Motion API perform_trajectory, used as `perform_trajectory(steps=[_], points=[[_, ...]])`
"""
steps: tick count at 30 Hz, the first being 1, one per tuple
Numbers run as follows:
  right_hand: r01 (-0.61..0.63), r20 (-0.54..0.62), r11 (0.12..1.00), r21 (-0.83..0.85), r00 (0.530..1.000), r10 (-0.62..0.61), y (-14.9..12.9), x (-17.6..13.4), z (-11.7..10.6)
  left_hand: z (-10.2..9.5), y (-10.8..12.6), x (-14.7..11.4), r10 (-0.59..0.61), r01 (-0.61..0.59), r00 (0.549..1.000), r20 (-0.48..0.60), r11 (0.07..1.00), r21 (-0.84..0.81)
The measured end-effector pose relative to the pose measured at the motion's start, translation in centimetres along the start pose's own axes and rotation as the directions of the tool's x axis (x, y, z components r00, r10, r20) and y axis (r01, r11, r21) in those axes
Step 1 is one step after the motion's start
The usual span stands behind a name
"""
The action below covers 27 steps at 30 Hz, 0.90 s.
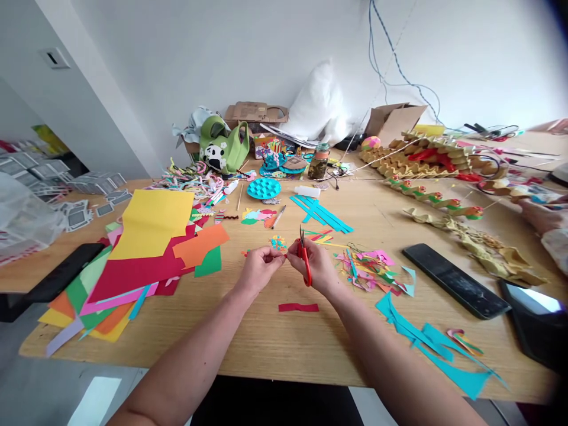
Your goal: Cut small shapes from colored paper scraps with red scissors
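Above the middle of the wooden table, my right hand [318, 264] is closed around scissors [305, 260] with red handles, their blades pointing away from me. My left hand [261, 267] is in a pinch, its fingertips almost meeting those of the right. Whatever sits between the fingertips is too small to make out. A dark red paper strip [299, 307] lies on the table just below my hands. Beyond them is a small heap of tiny coloured paper bits [278, 242]. Thin green, red and yellow strips [325, 236] rest behind the right hand.
Coloured paper sheets [155, 222] pile up at left. Paper scraps [366, 269], blue offcuts [437, 343] and a black phone [455, 281] lie at right. Farther back are blue strips [320, 214], a glass jar [318, 163], a green panda bag [224, 145] and egg-carton pieces [426, 154].
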State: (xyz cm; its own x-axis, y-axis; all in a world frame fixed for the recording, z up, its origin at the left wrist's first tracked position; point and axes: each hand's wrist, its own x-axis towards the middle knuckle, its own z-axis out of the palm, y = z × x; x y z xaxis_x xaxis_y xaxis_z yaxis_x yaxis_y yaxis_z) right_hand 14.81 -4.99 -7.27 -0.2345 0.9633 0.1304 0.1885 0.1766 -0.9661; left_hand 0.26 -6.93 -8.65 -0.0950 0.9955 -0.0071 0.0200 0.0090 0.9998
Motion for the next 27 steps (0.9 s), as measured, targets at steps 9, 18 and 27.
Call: perform_trajectory(steps=[9,18,27], points=[[0.012,0.013,1.0,-0.022,1.0,-0.012,0.2,-0.1,0.1,-0.2,0.1,0.0,0.035,-0.036,0.999,0.02,0.999,0.021],[-0.038,0.139,0.999,0.037,0.99,0.033,0.1,-1.0,0.1,0.1,2.5,0.2,-0.072,0.082,0.997,0.038,0.899,-0.429],[-0.048,0.1,0.999,0.023,0.994,0.046,0.2,-0.9,-0.1,3.0,3.6,1.3,-0.067,0.045,0.997,-0.026,0.864,-0.501]])
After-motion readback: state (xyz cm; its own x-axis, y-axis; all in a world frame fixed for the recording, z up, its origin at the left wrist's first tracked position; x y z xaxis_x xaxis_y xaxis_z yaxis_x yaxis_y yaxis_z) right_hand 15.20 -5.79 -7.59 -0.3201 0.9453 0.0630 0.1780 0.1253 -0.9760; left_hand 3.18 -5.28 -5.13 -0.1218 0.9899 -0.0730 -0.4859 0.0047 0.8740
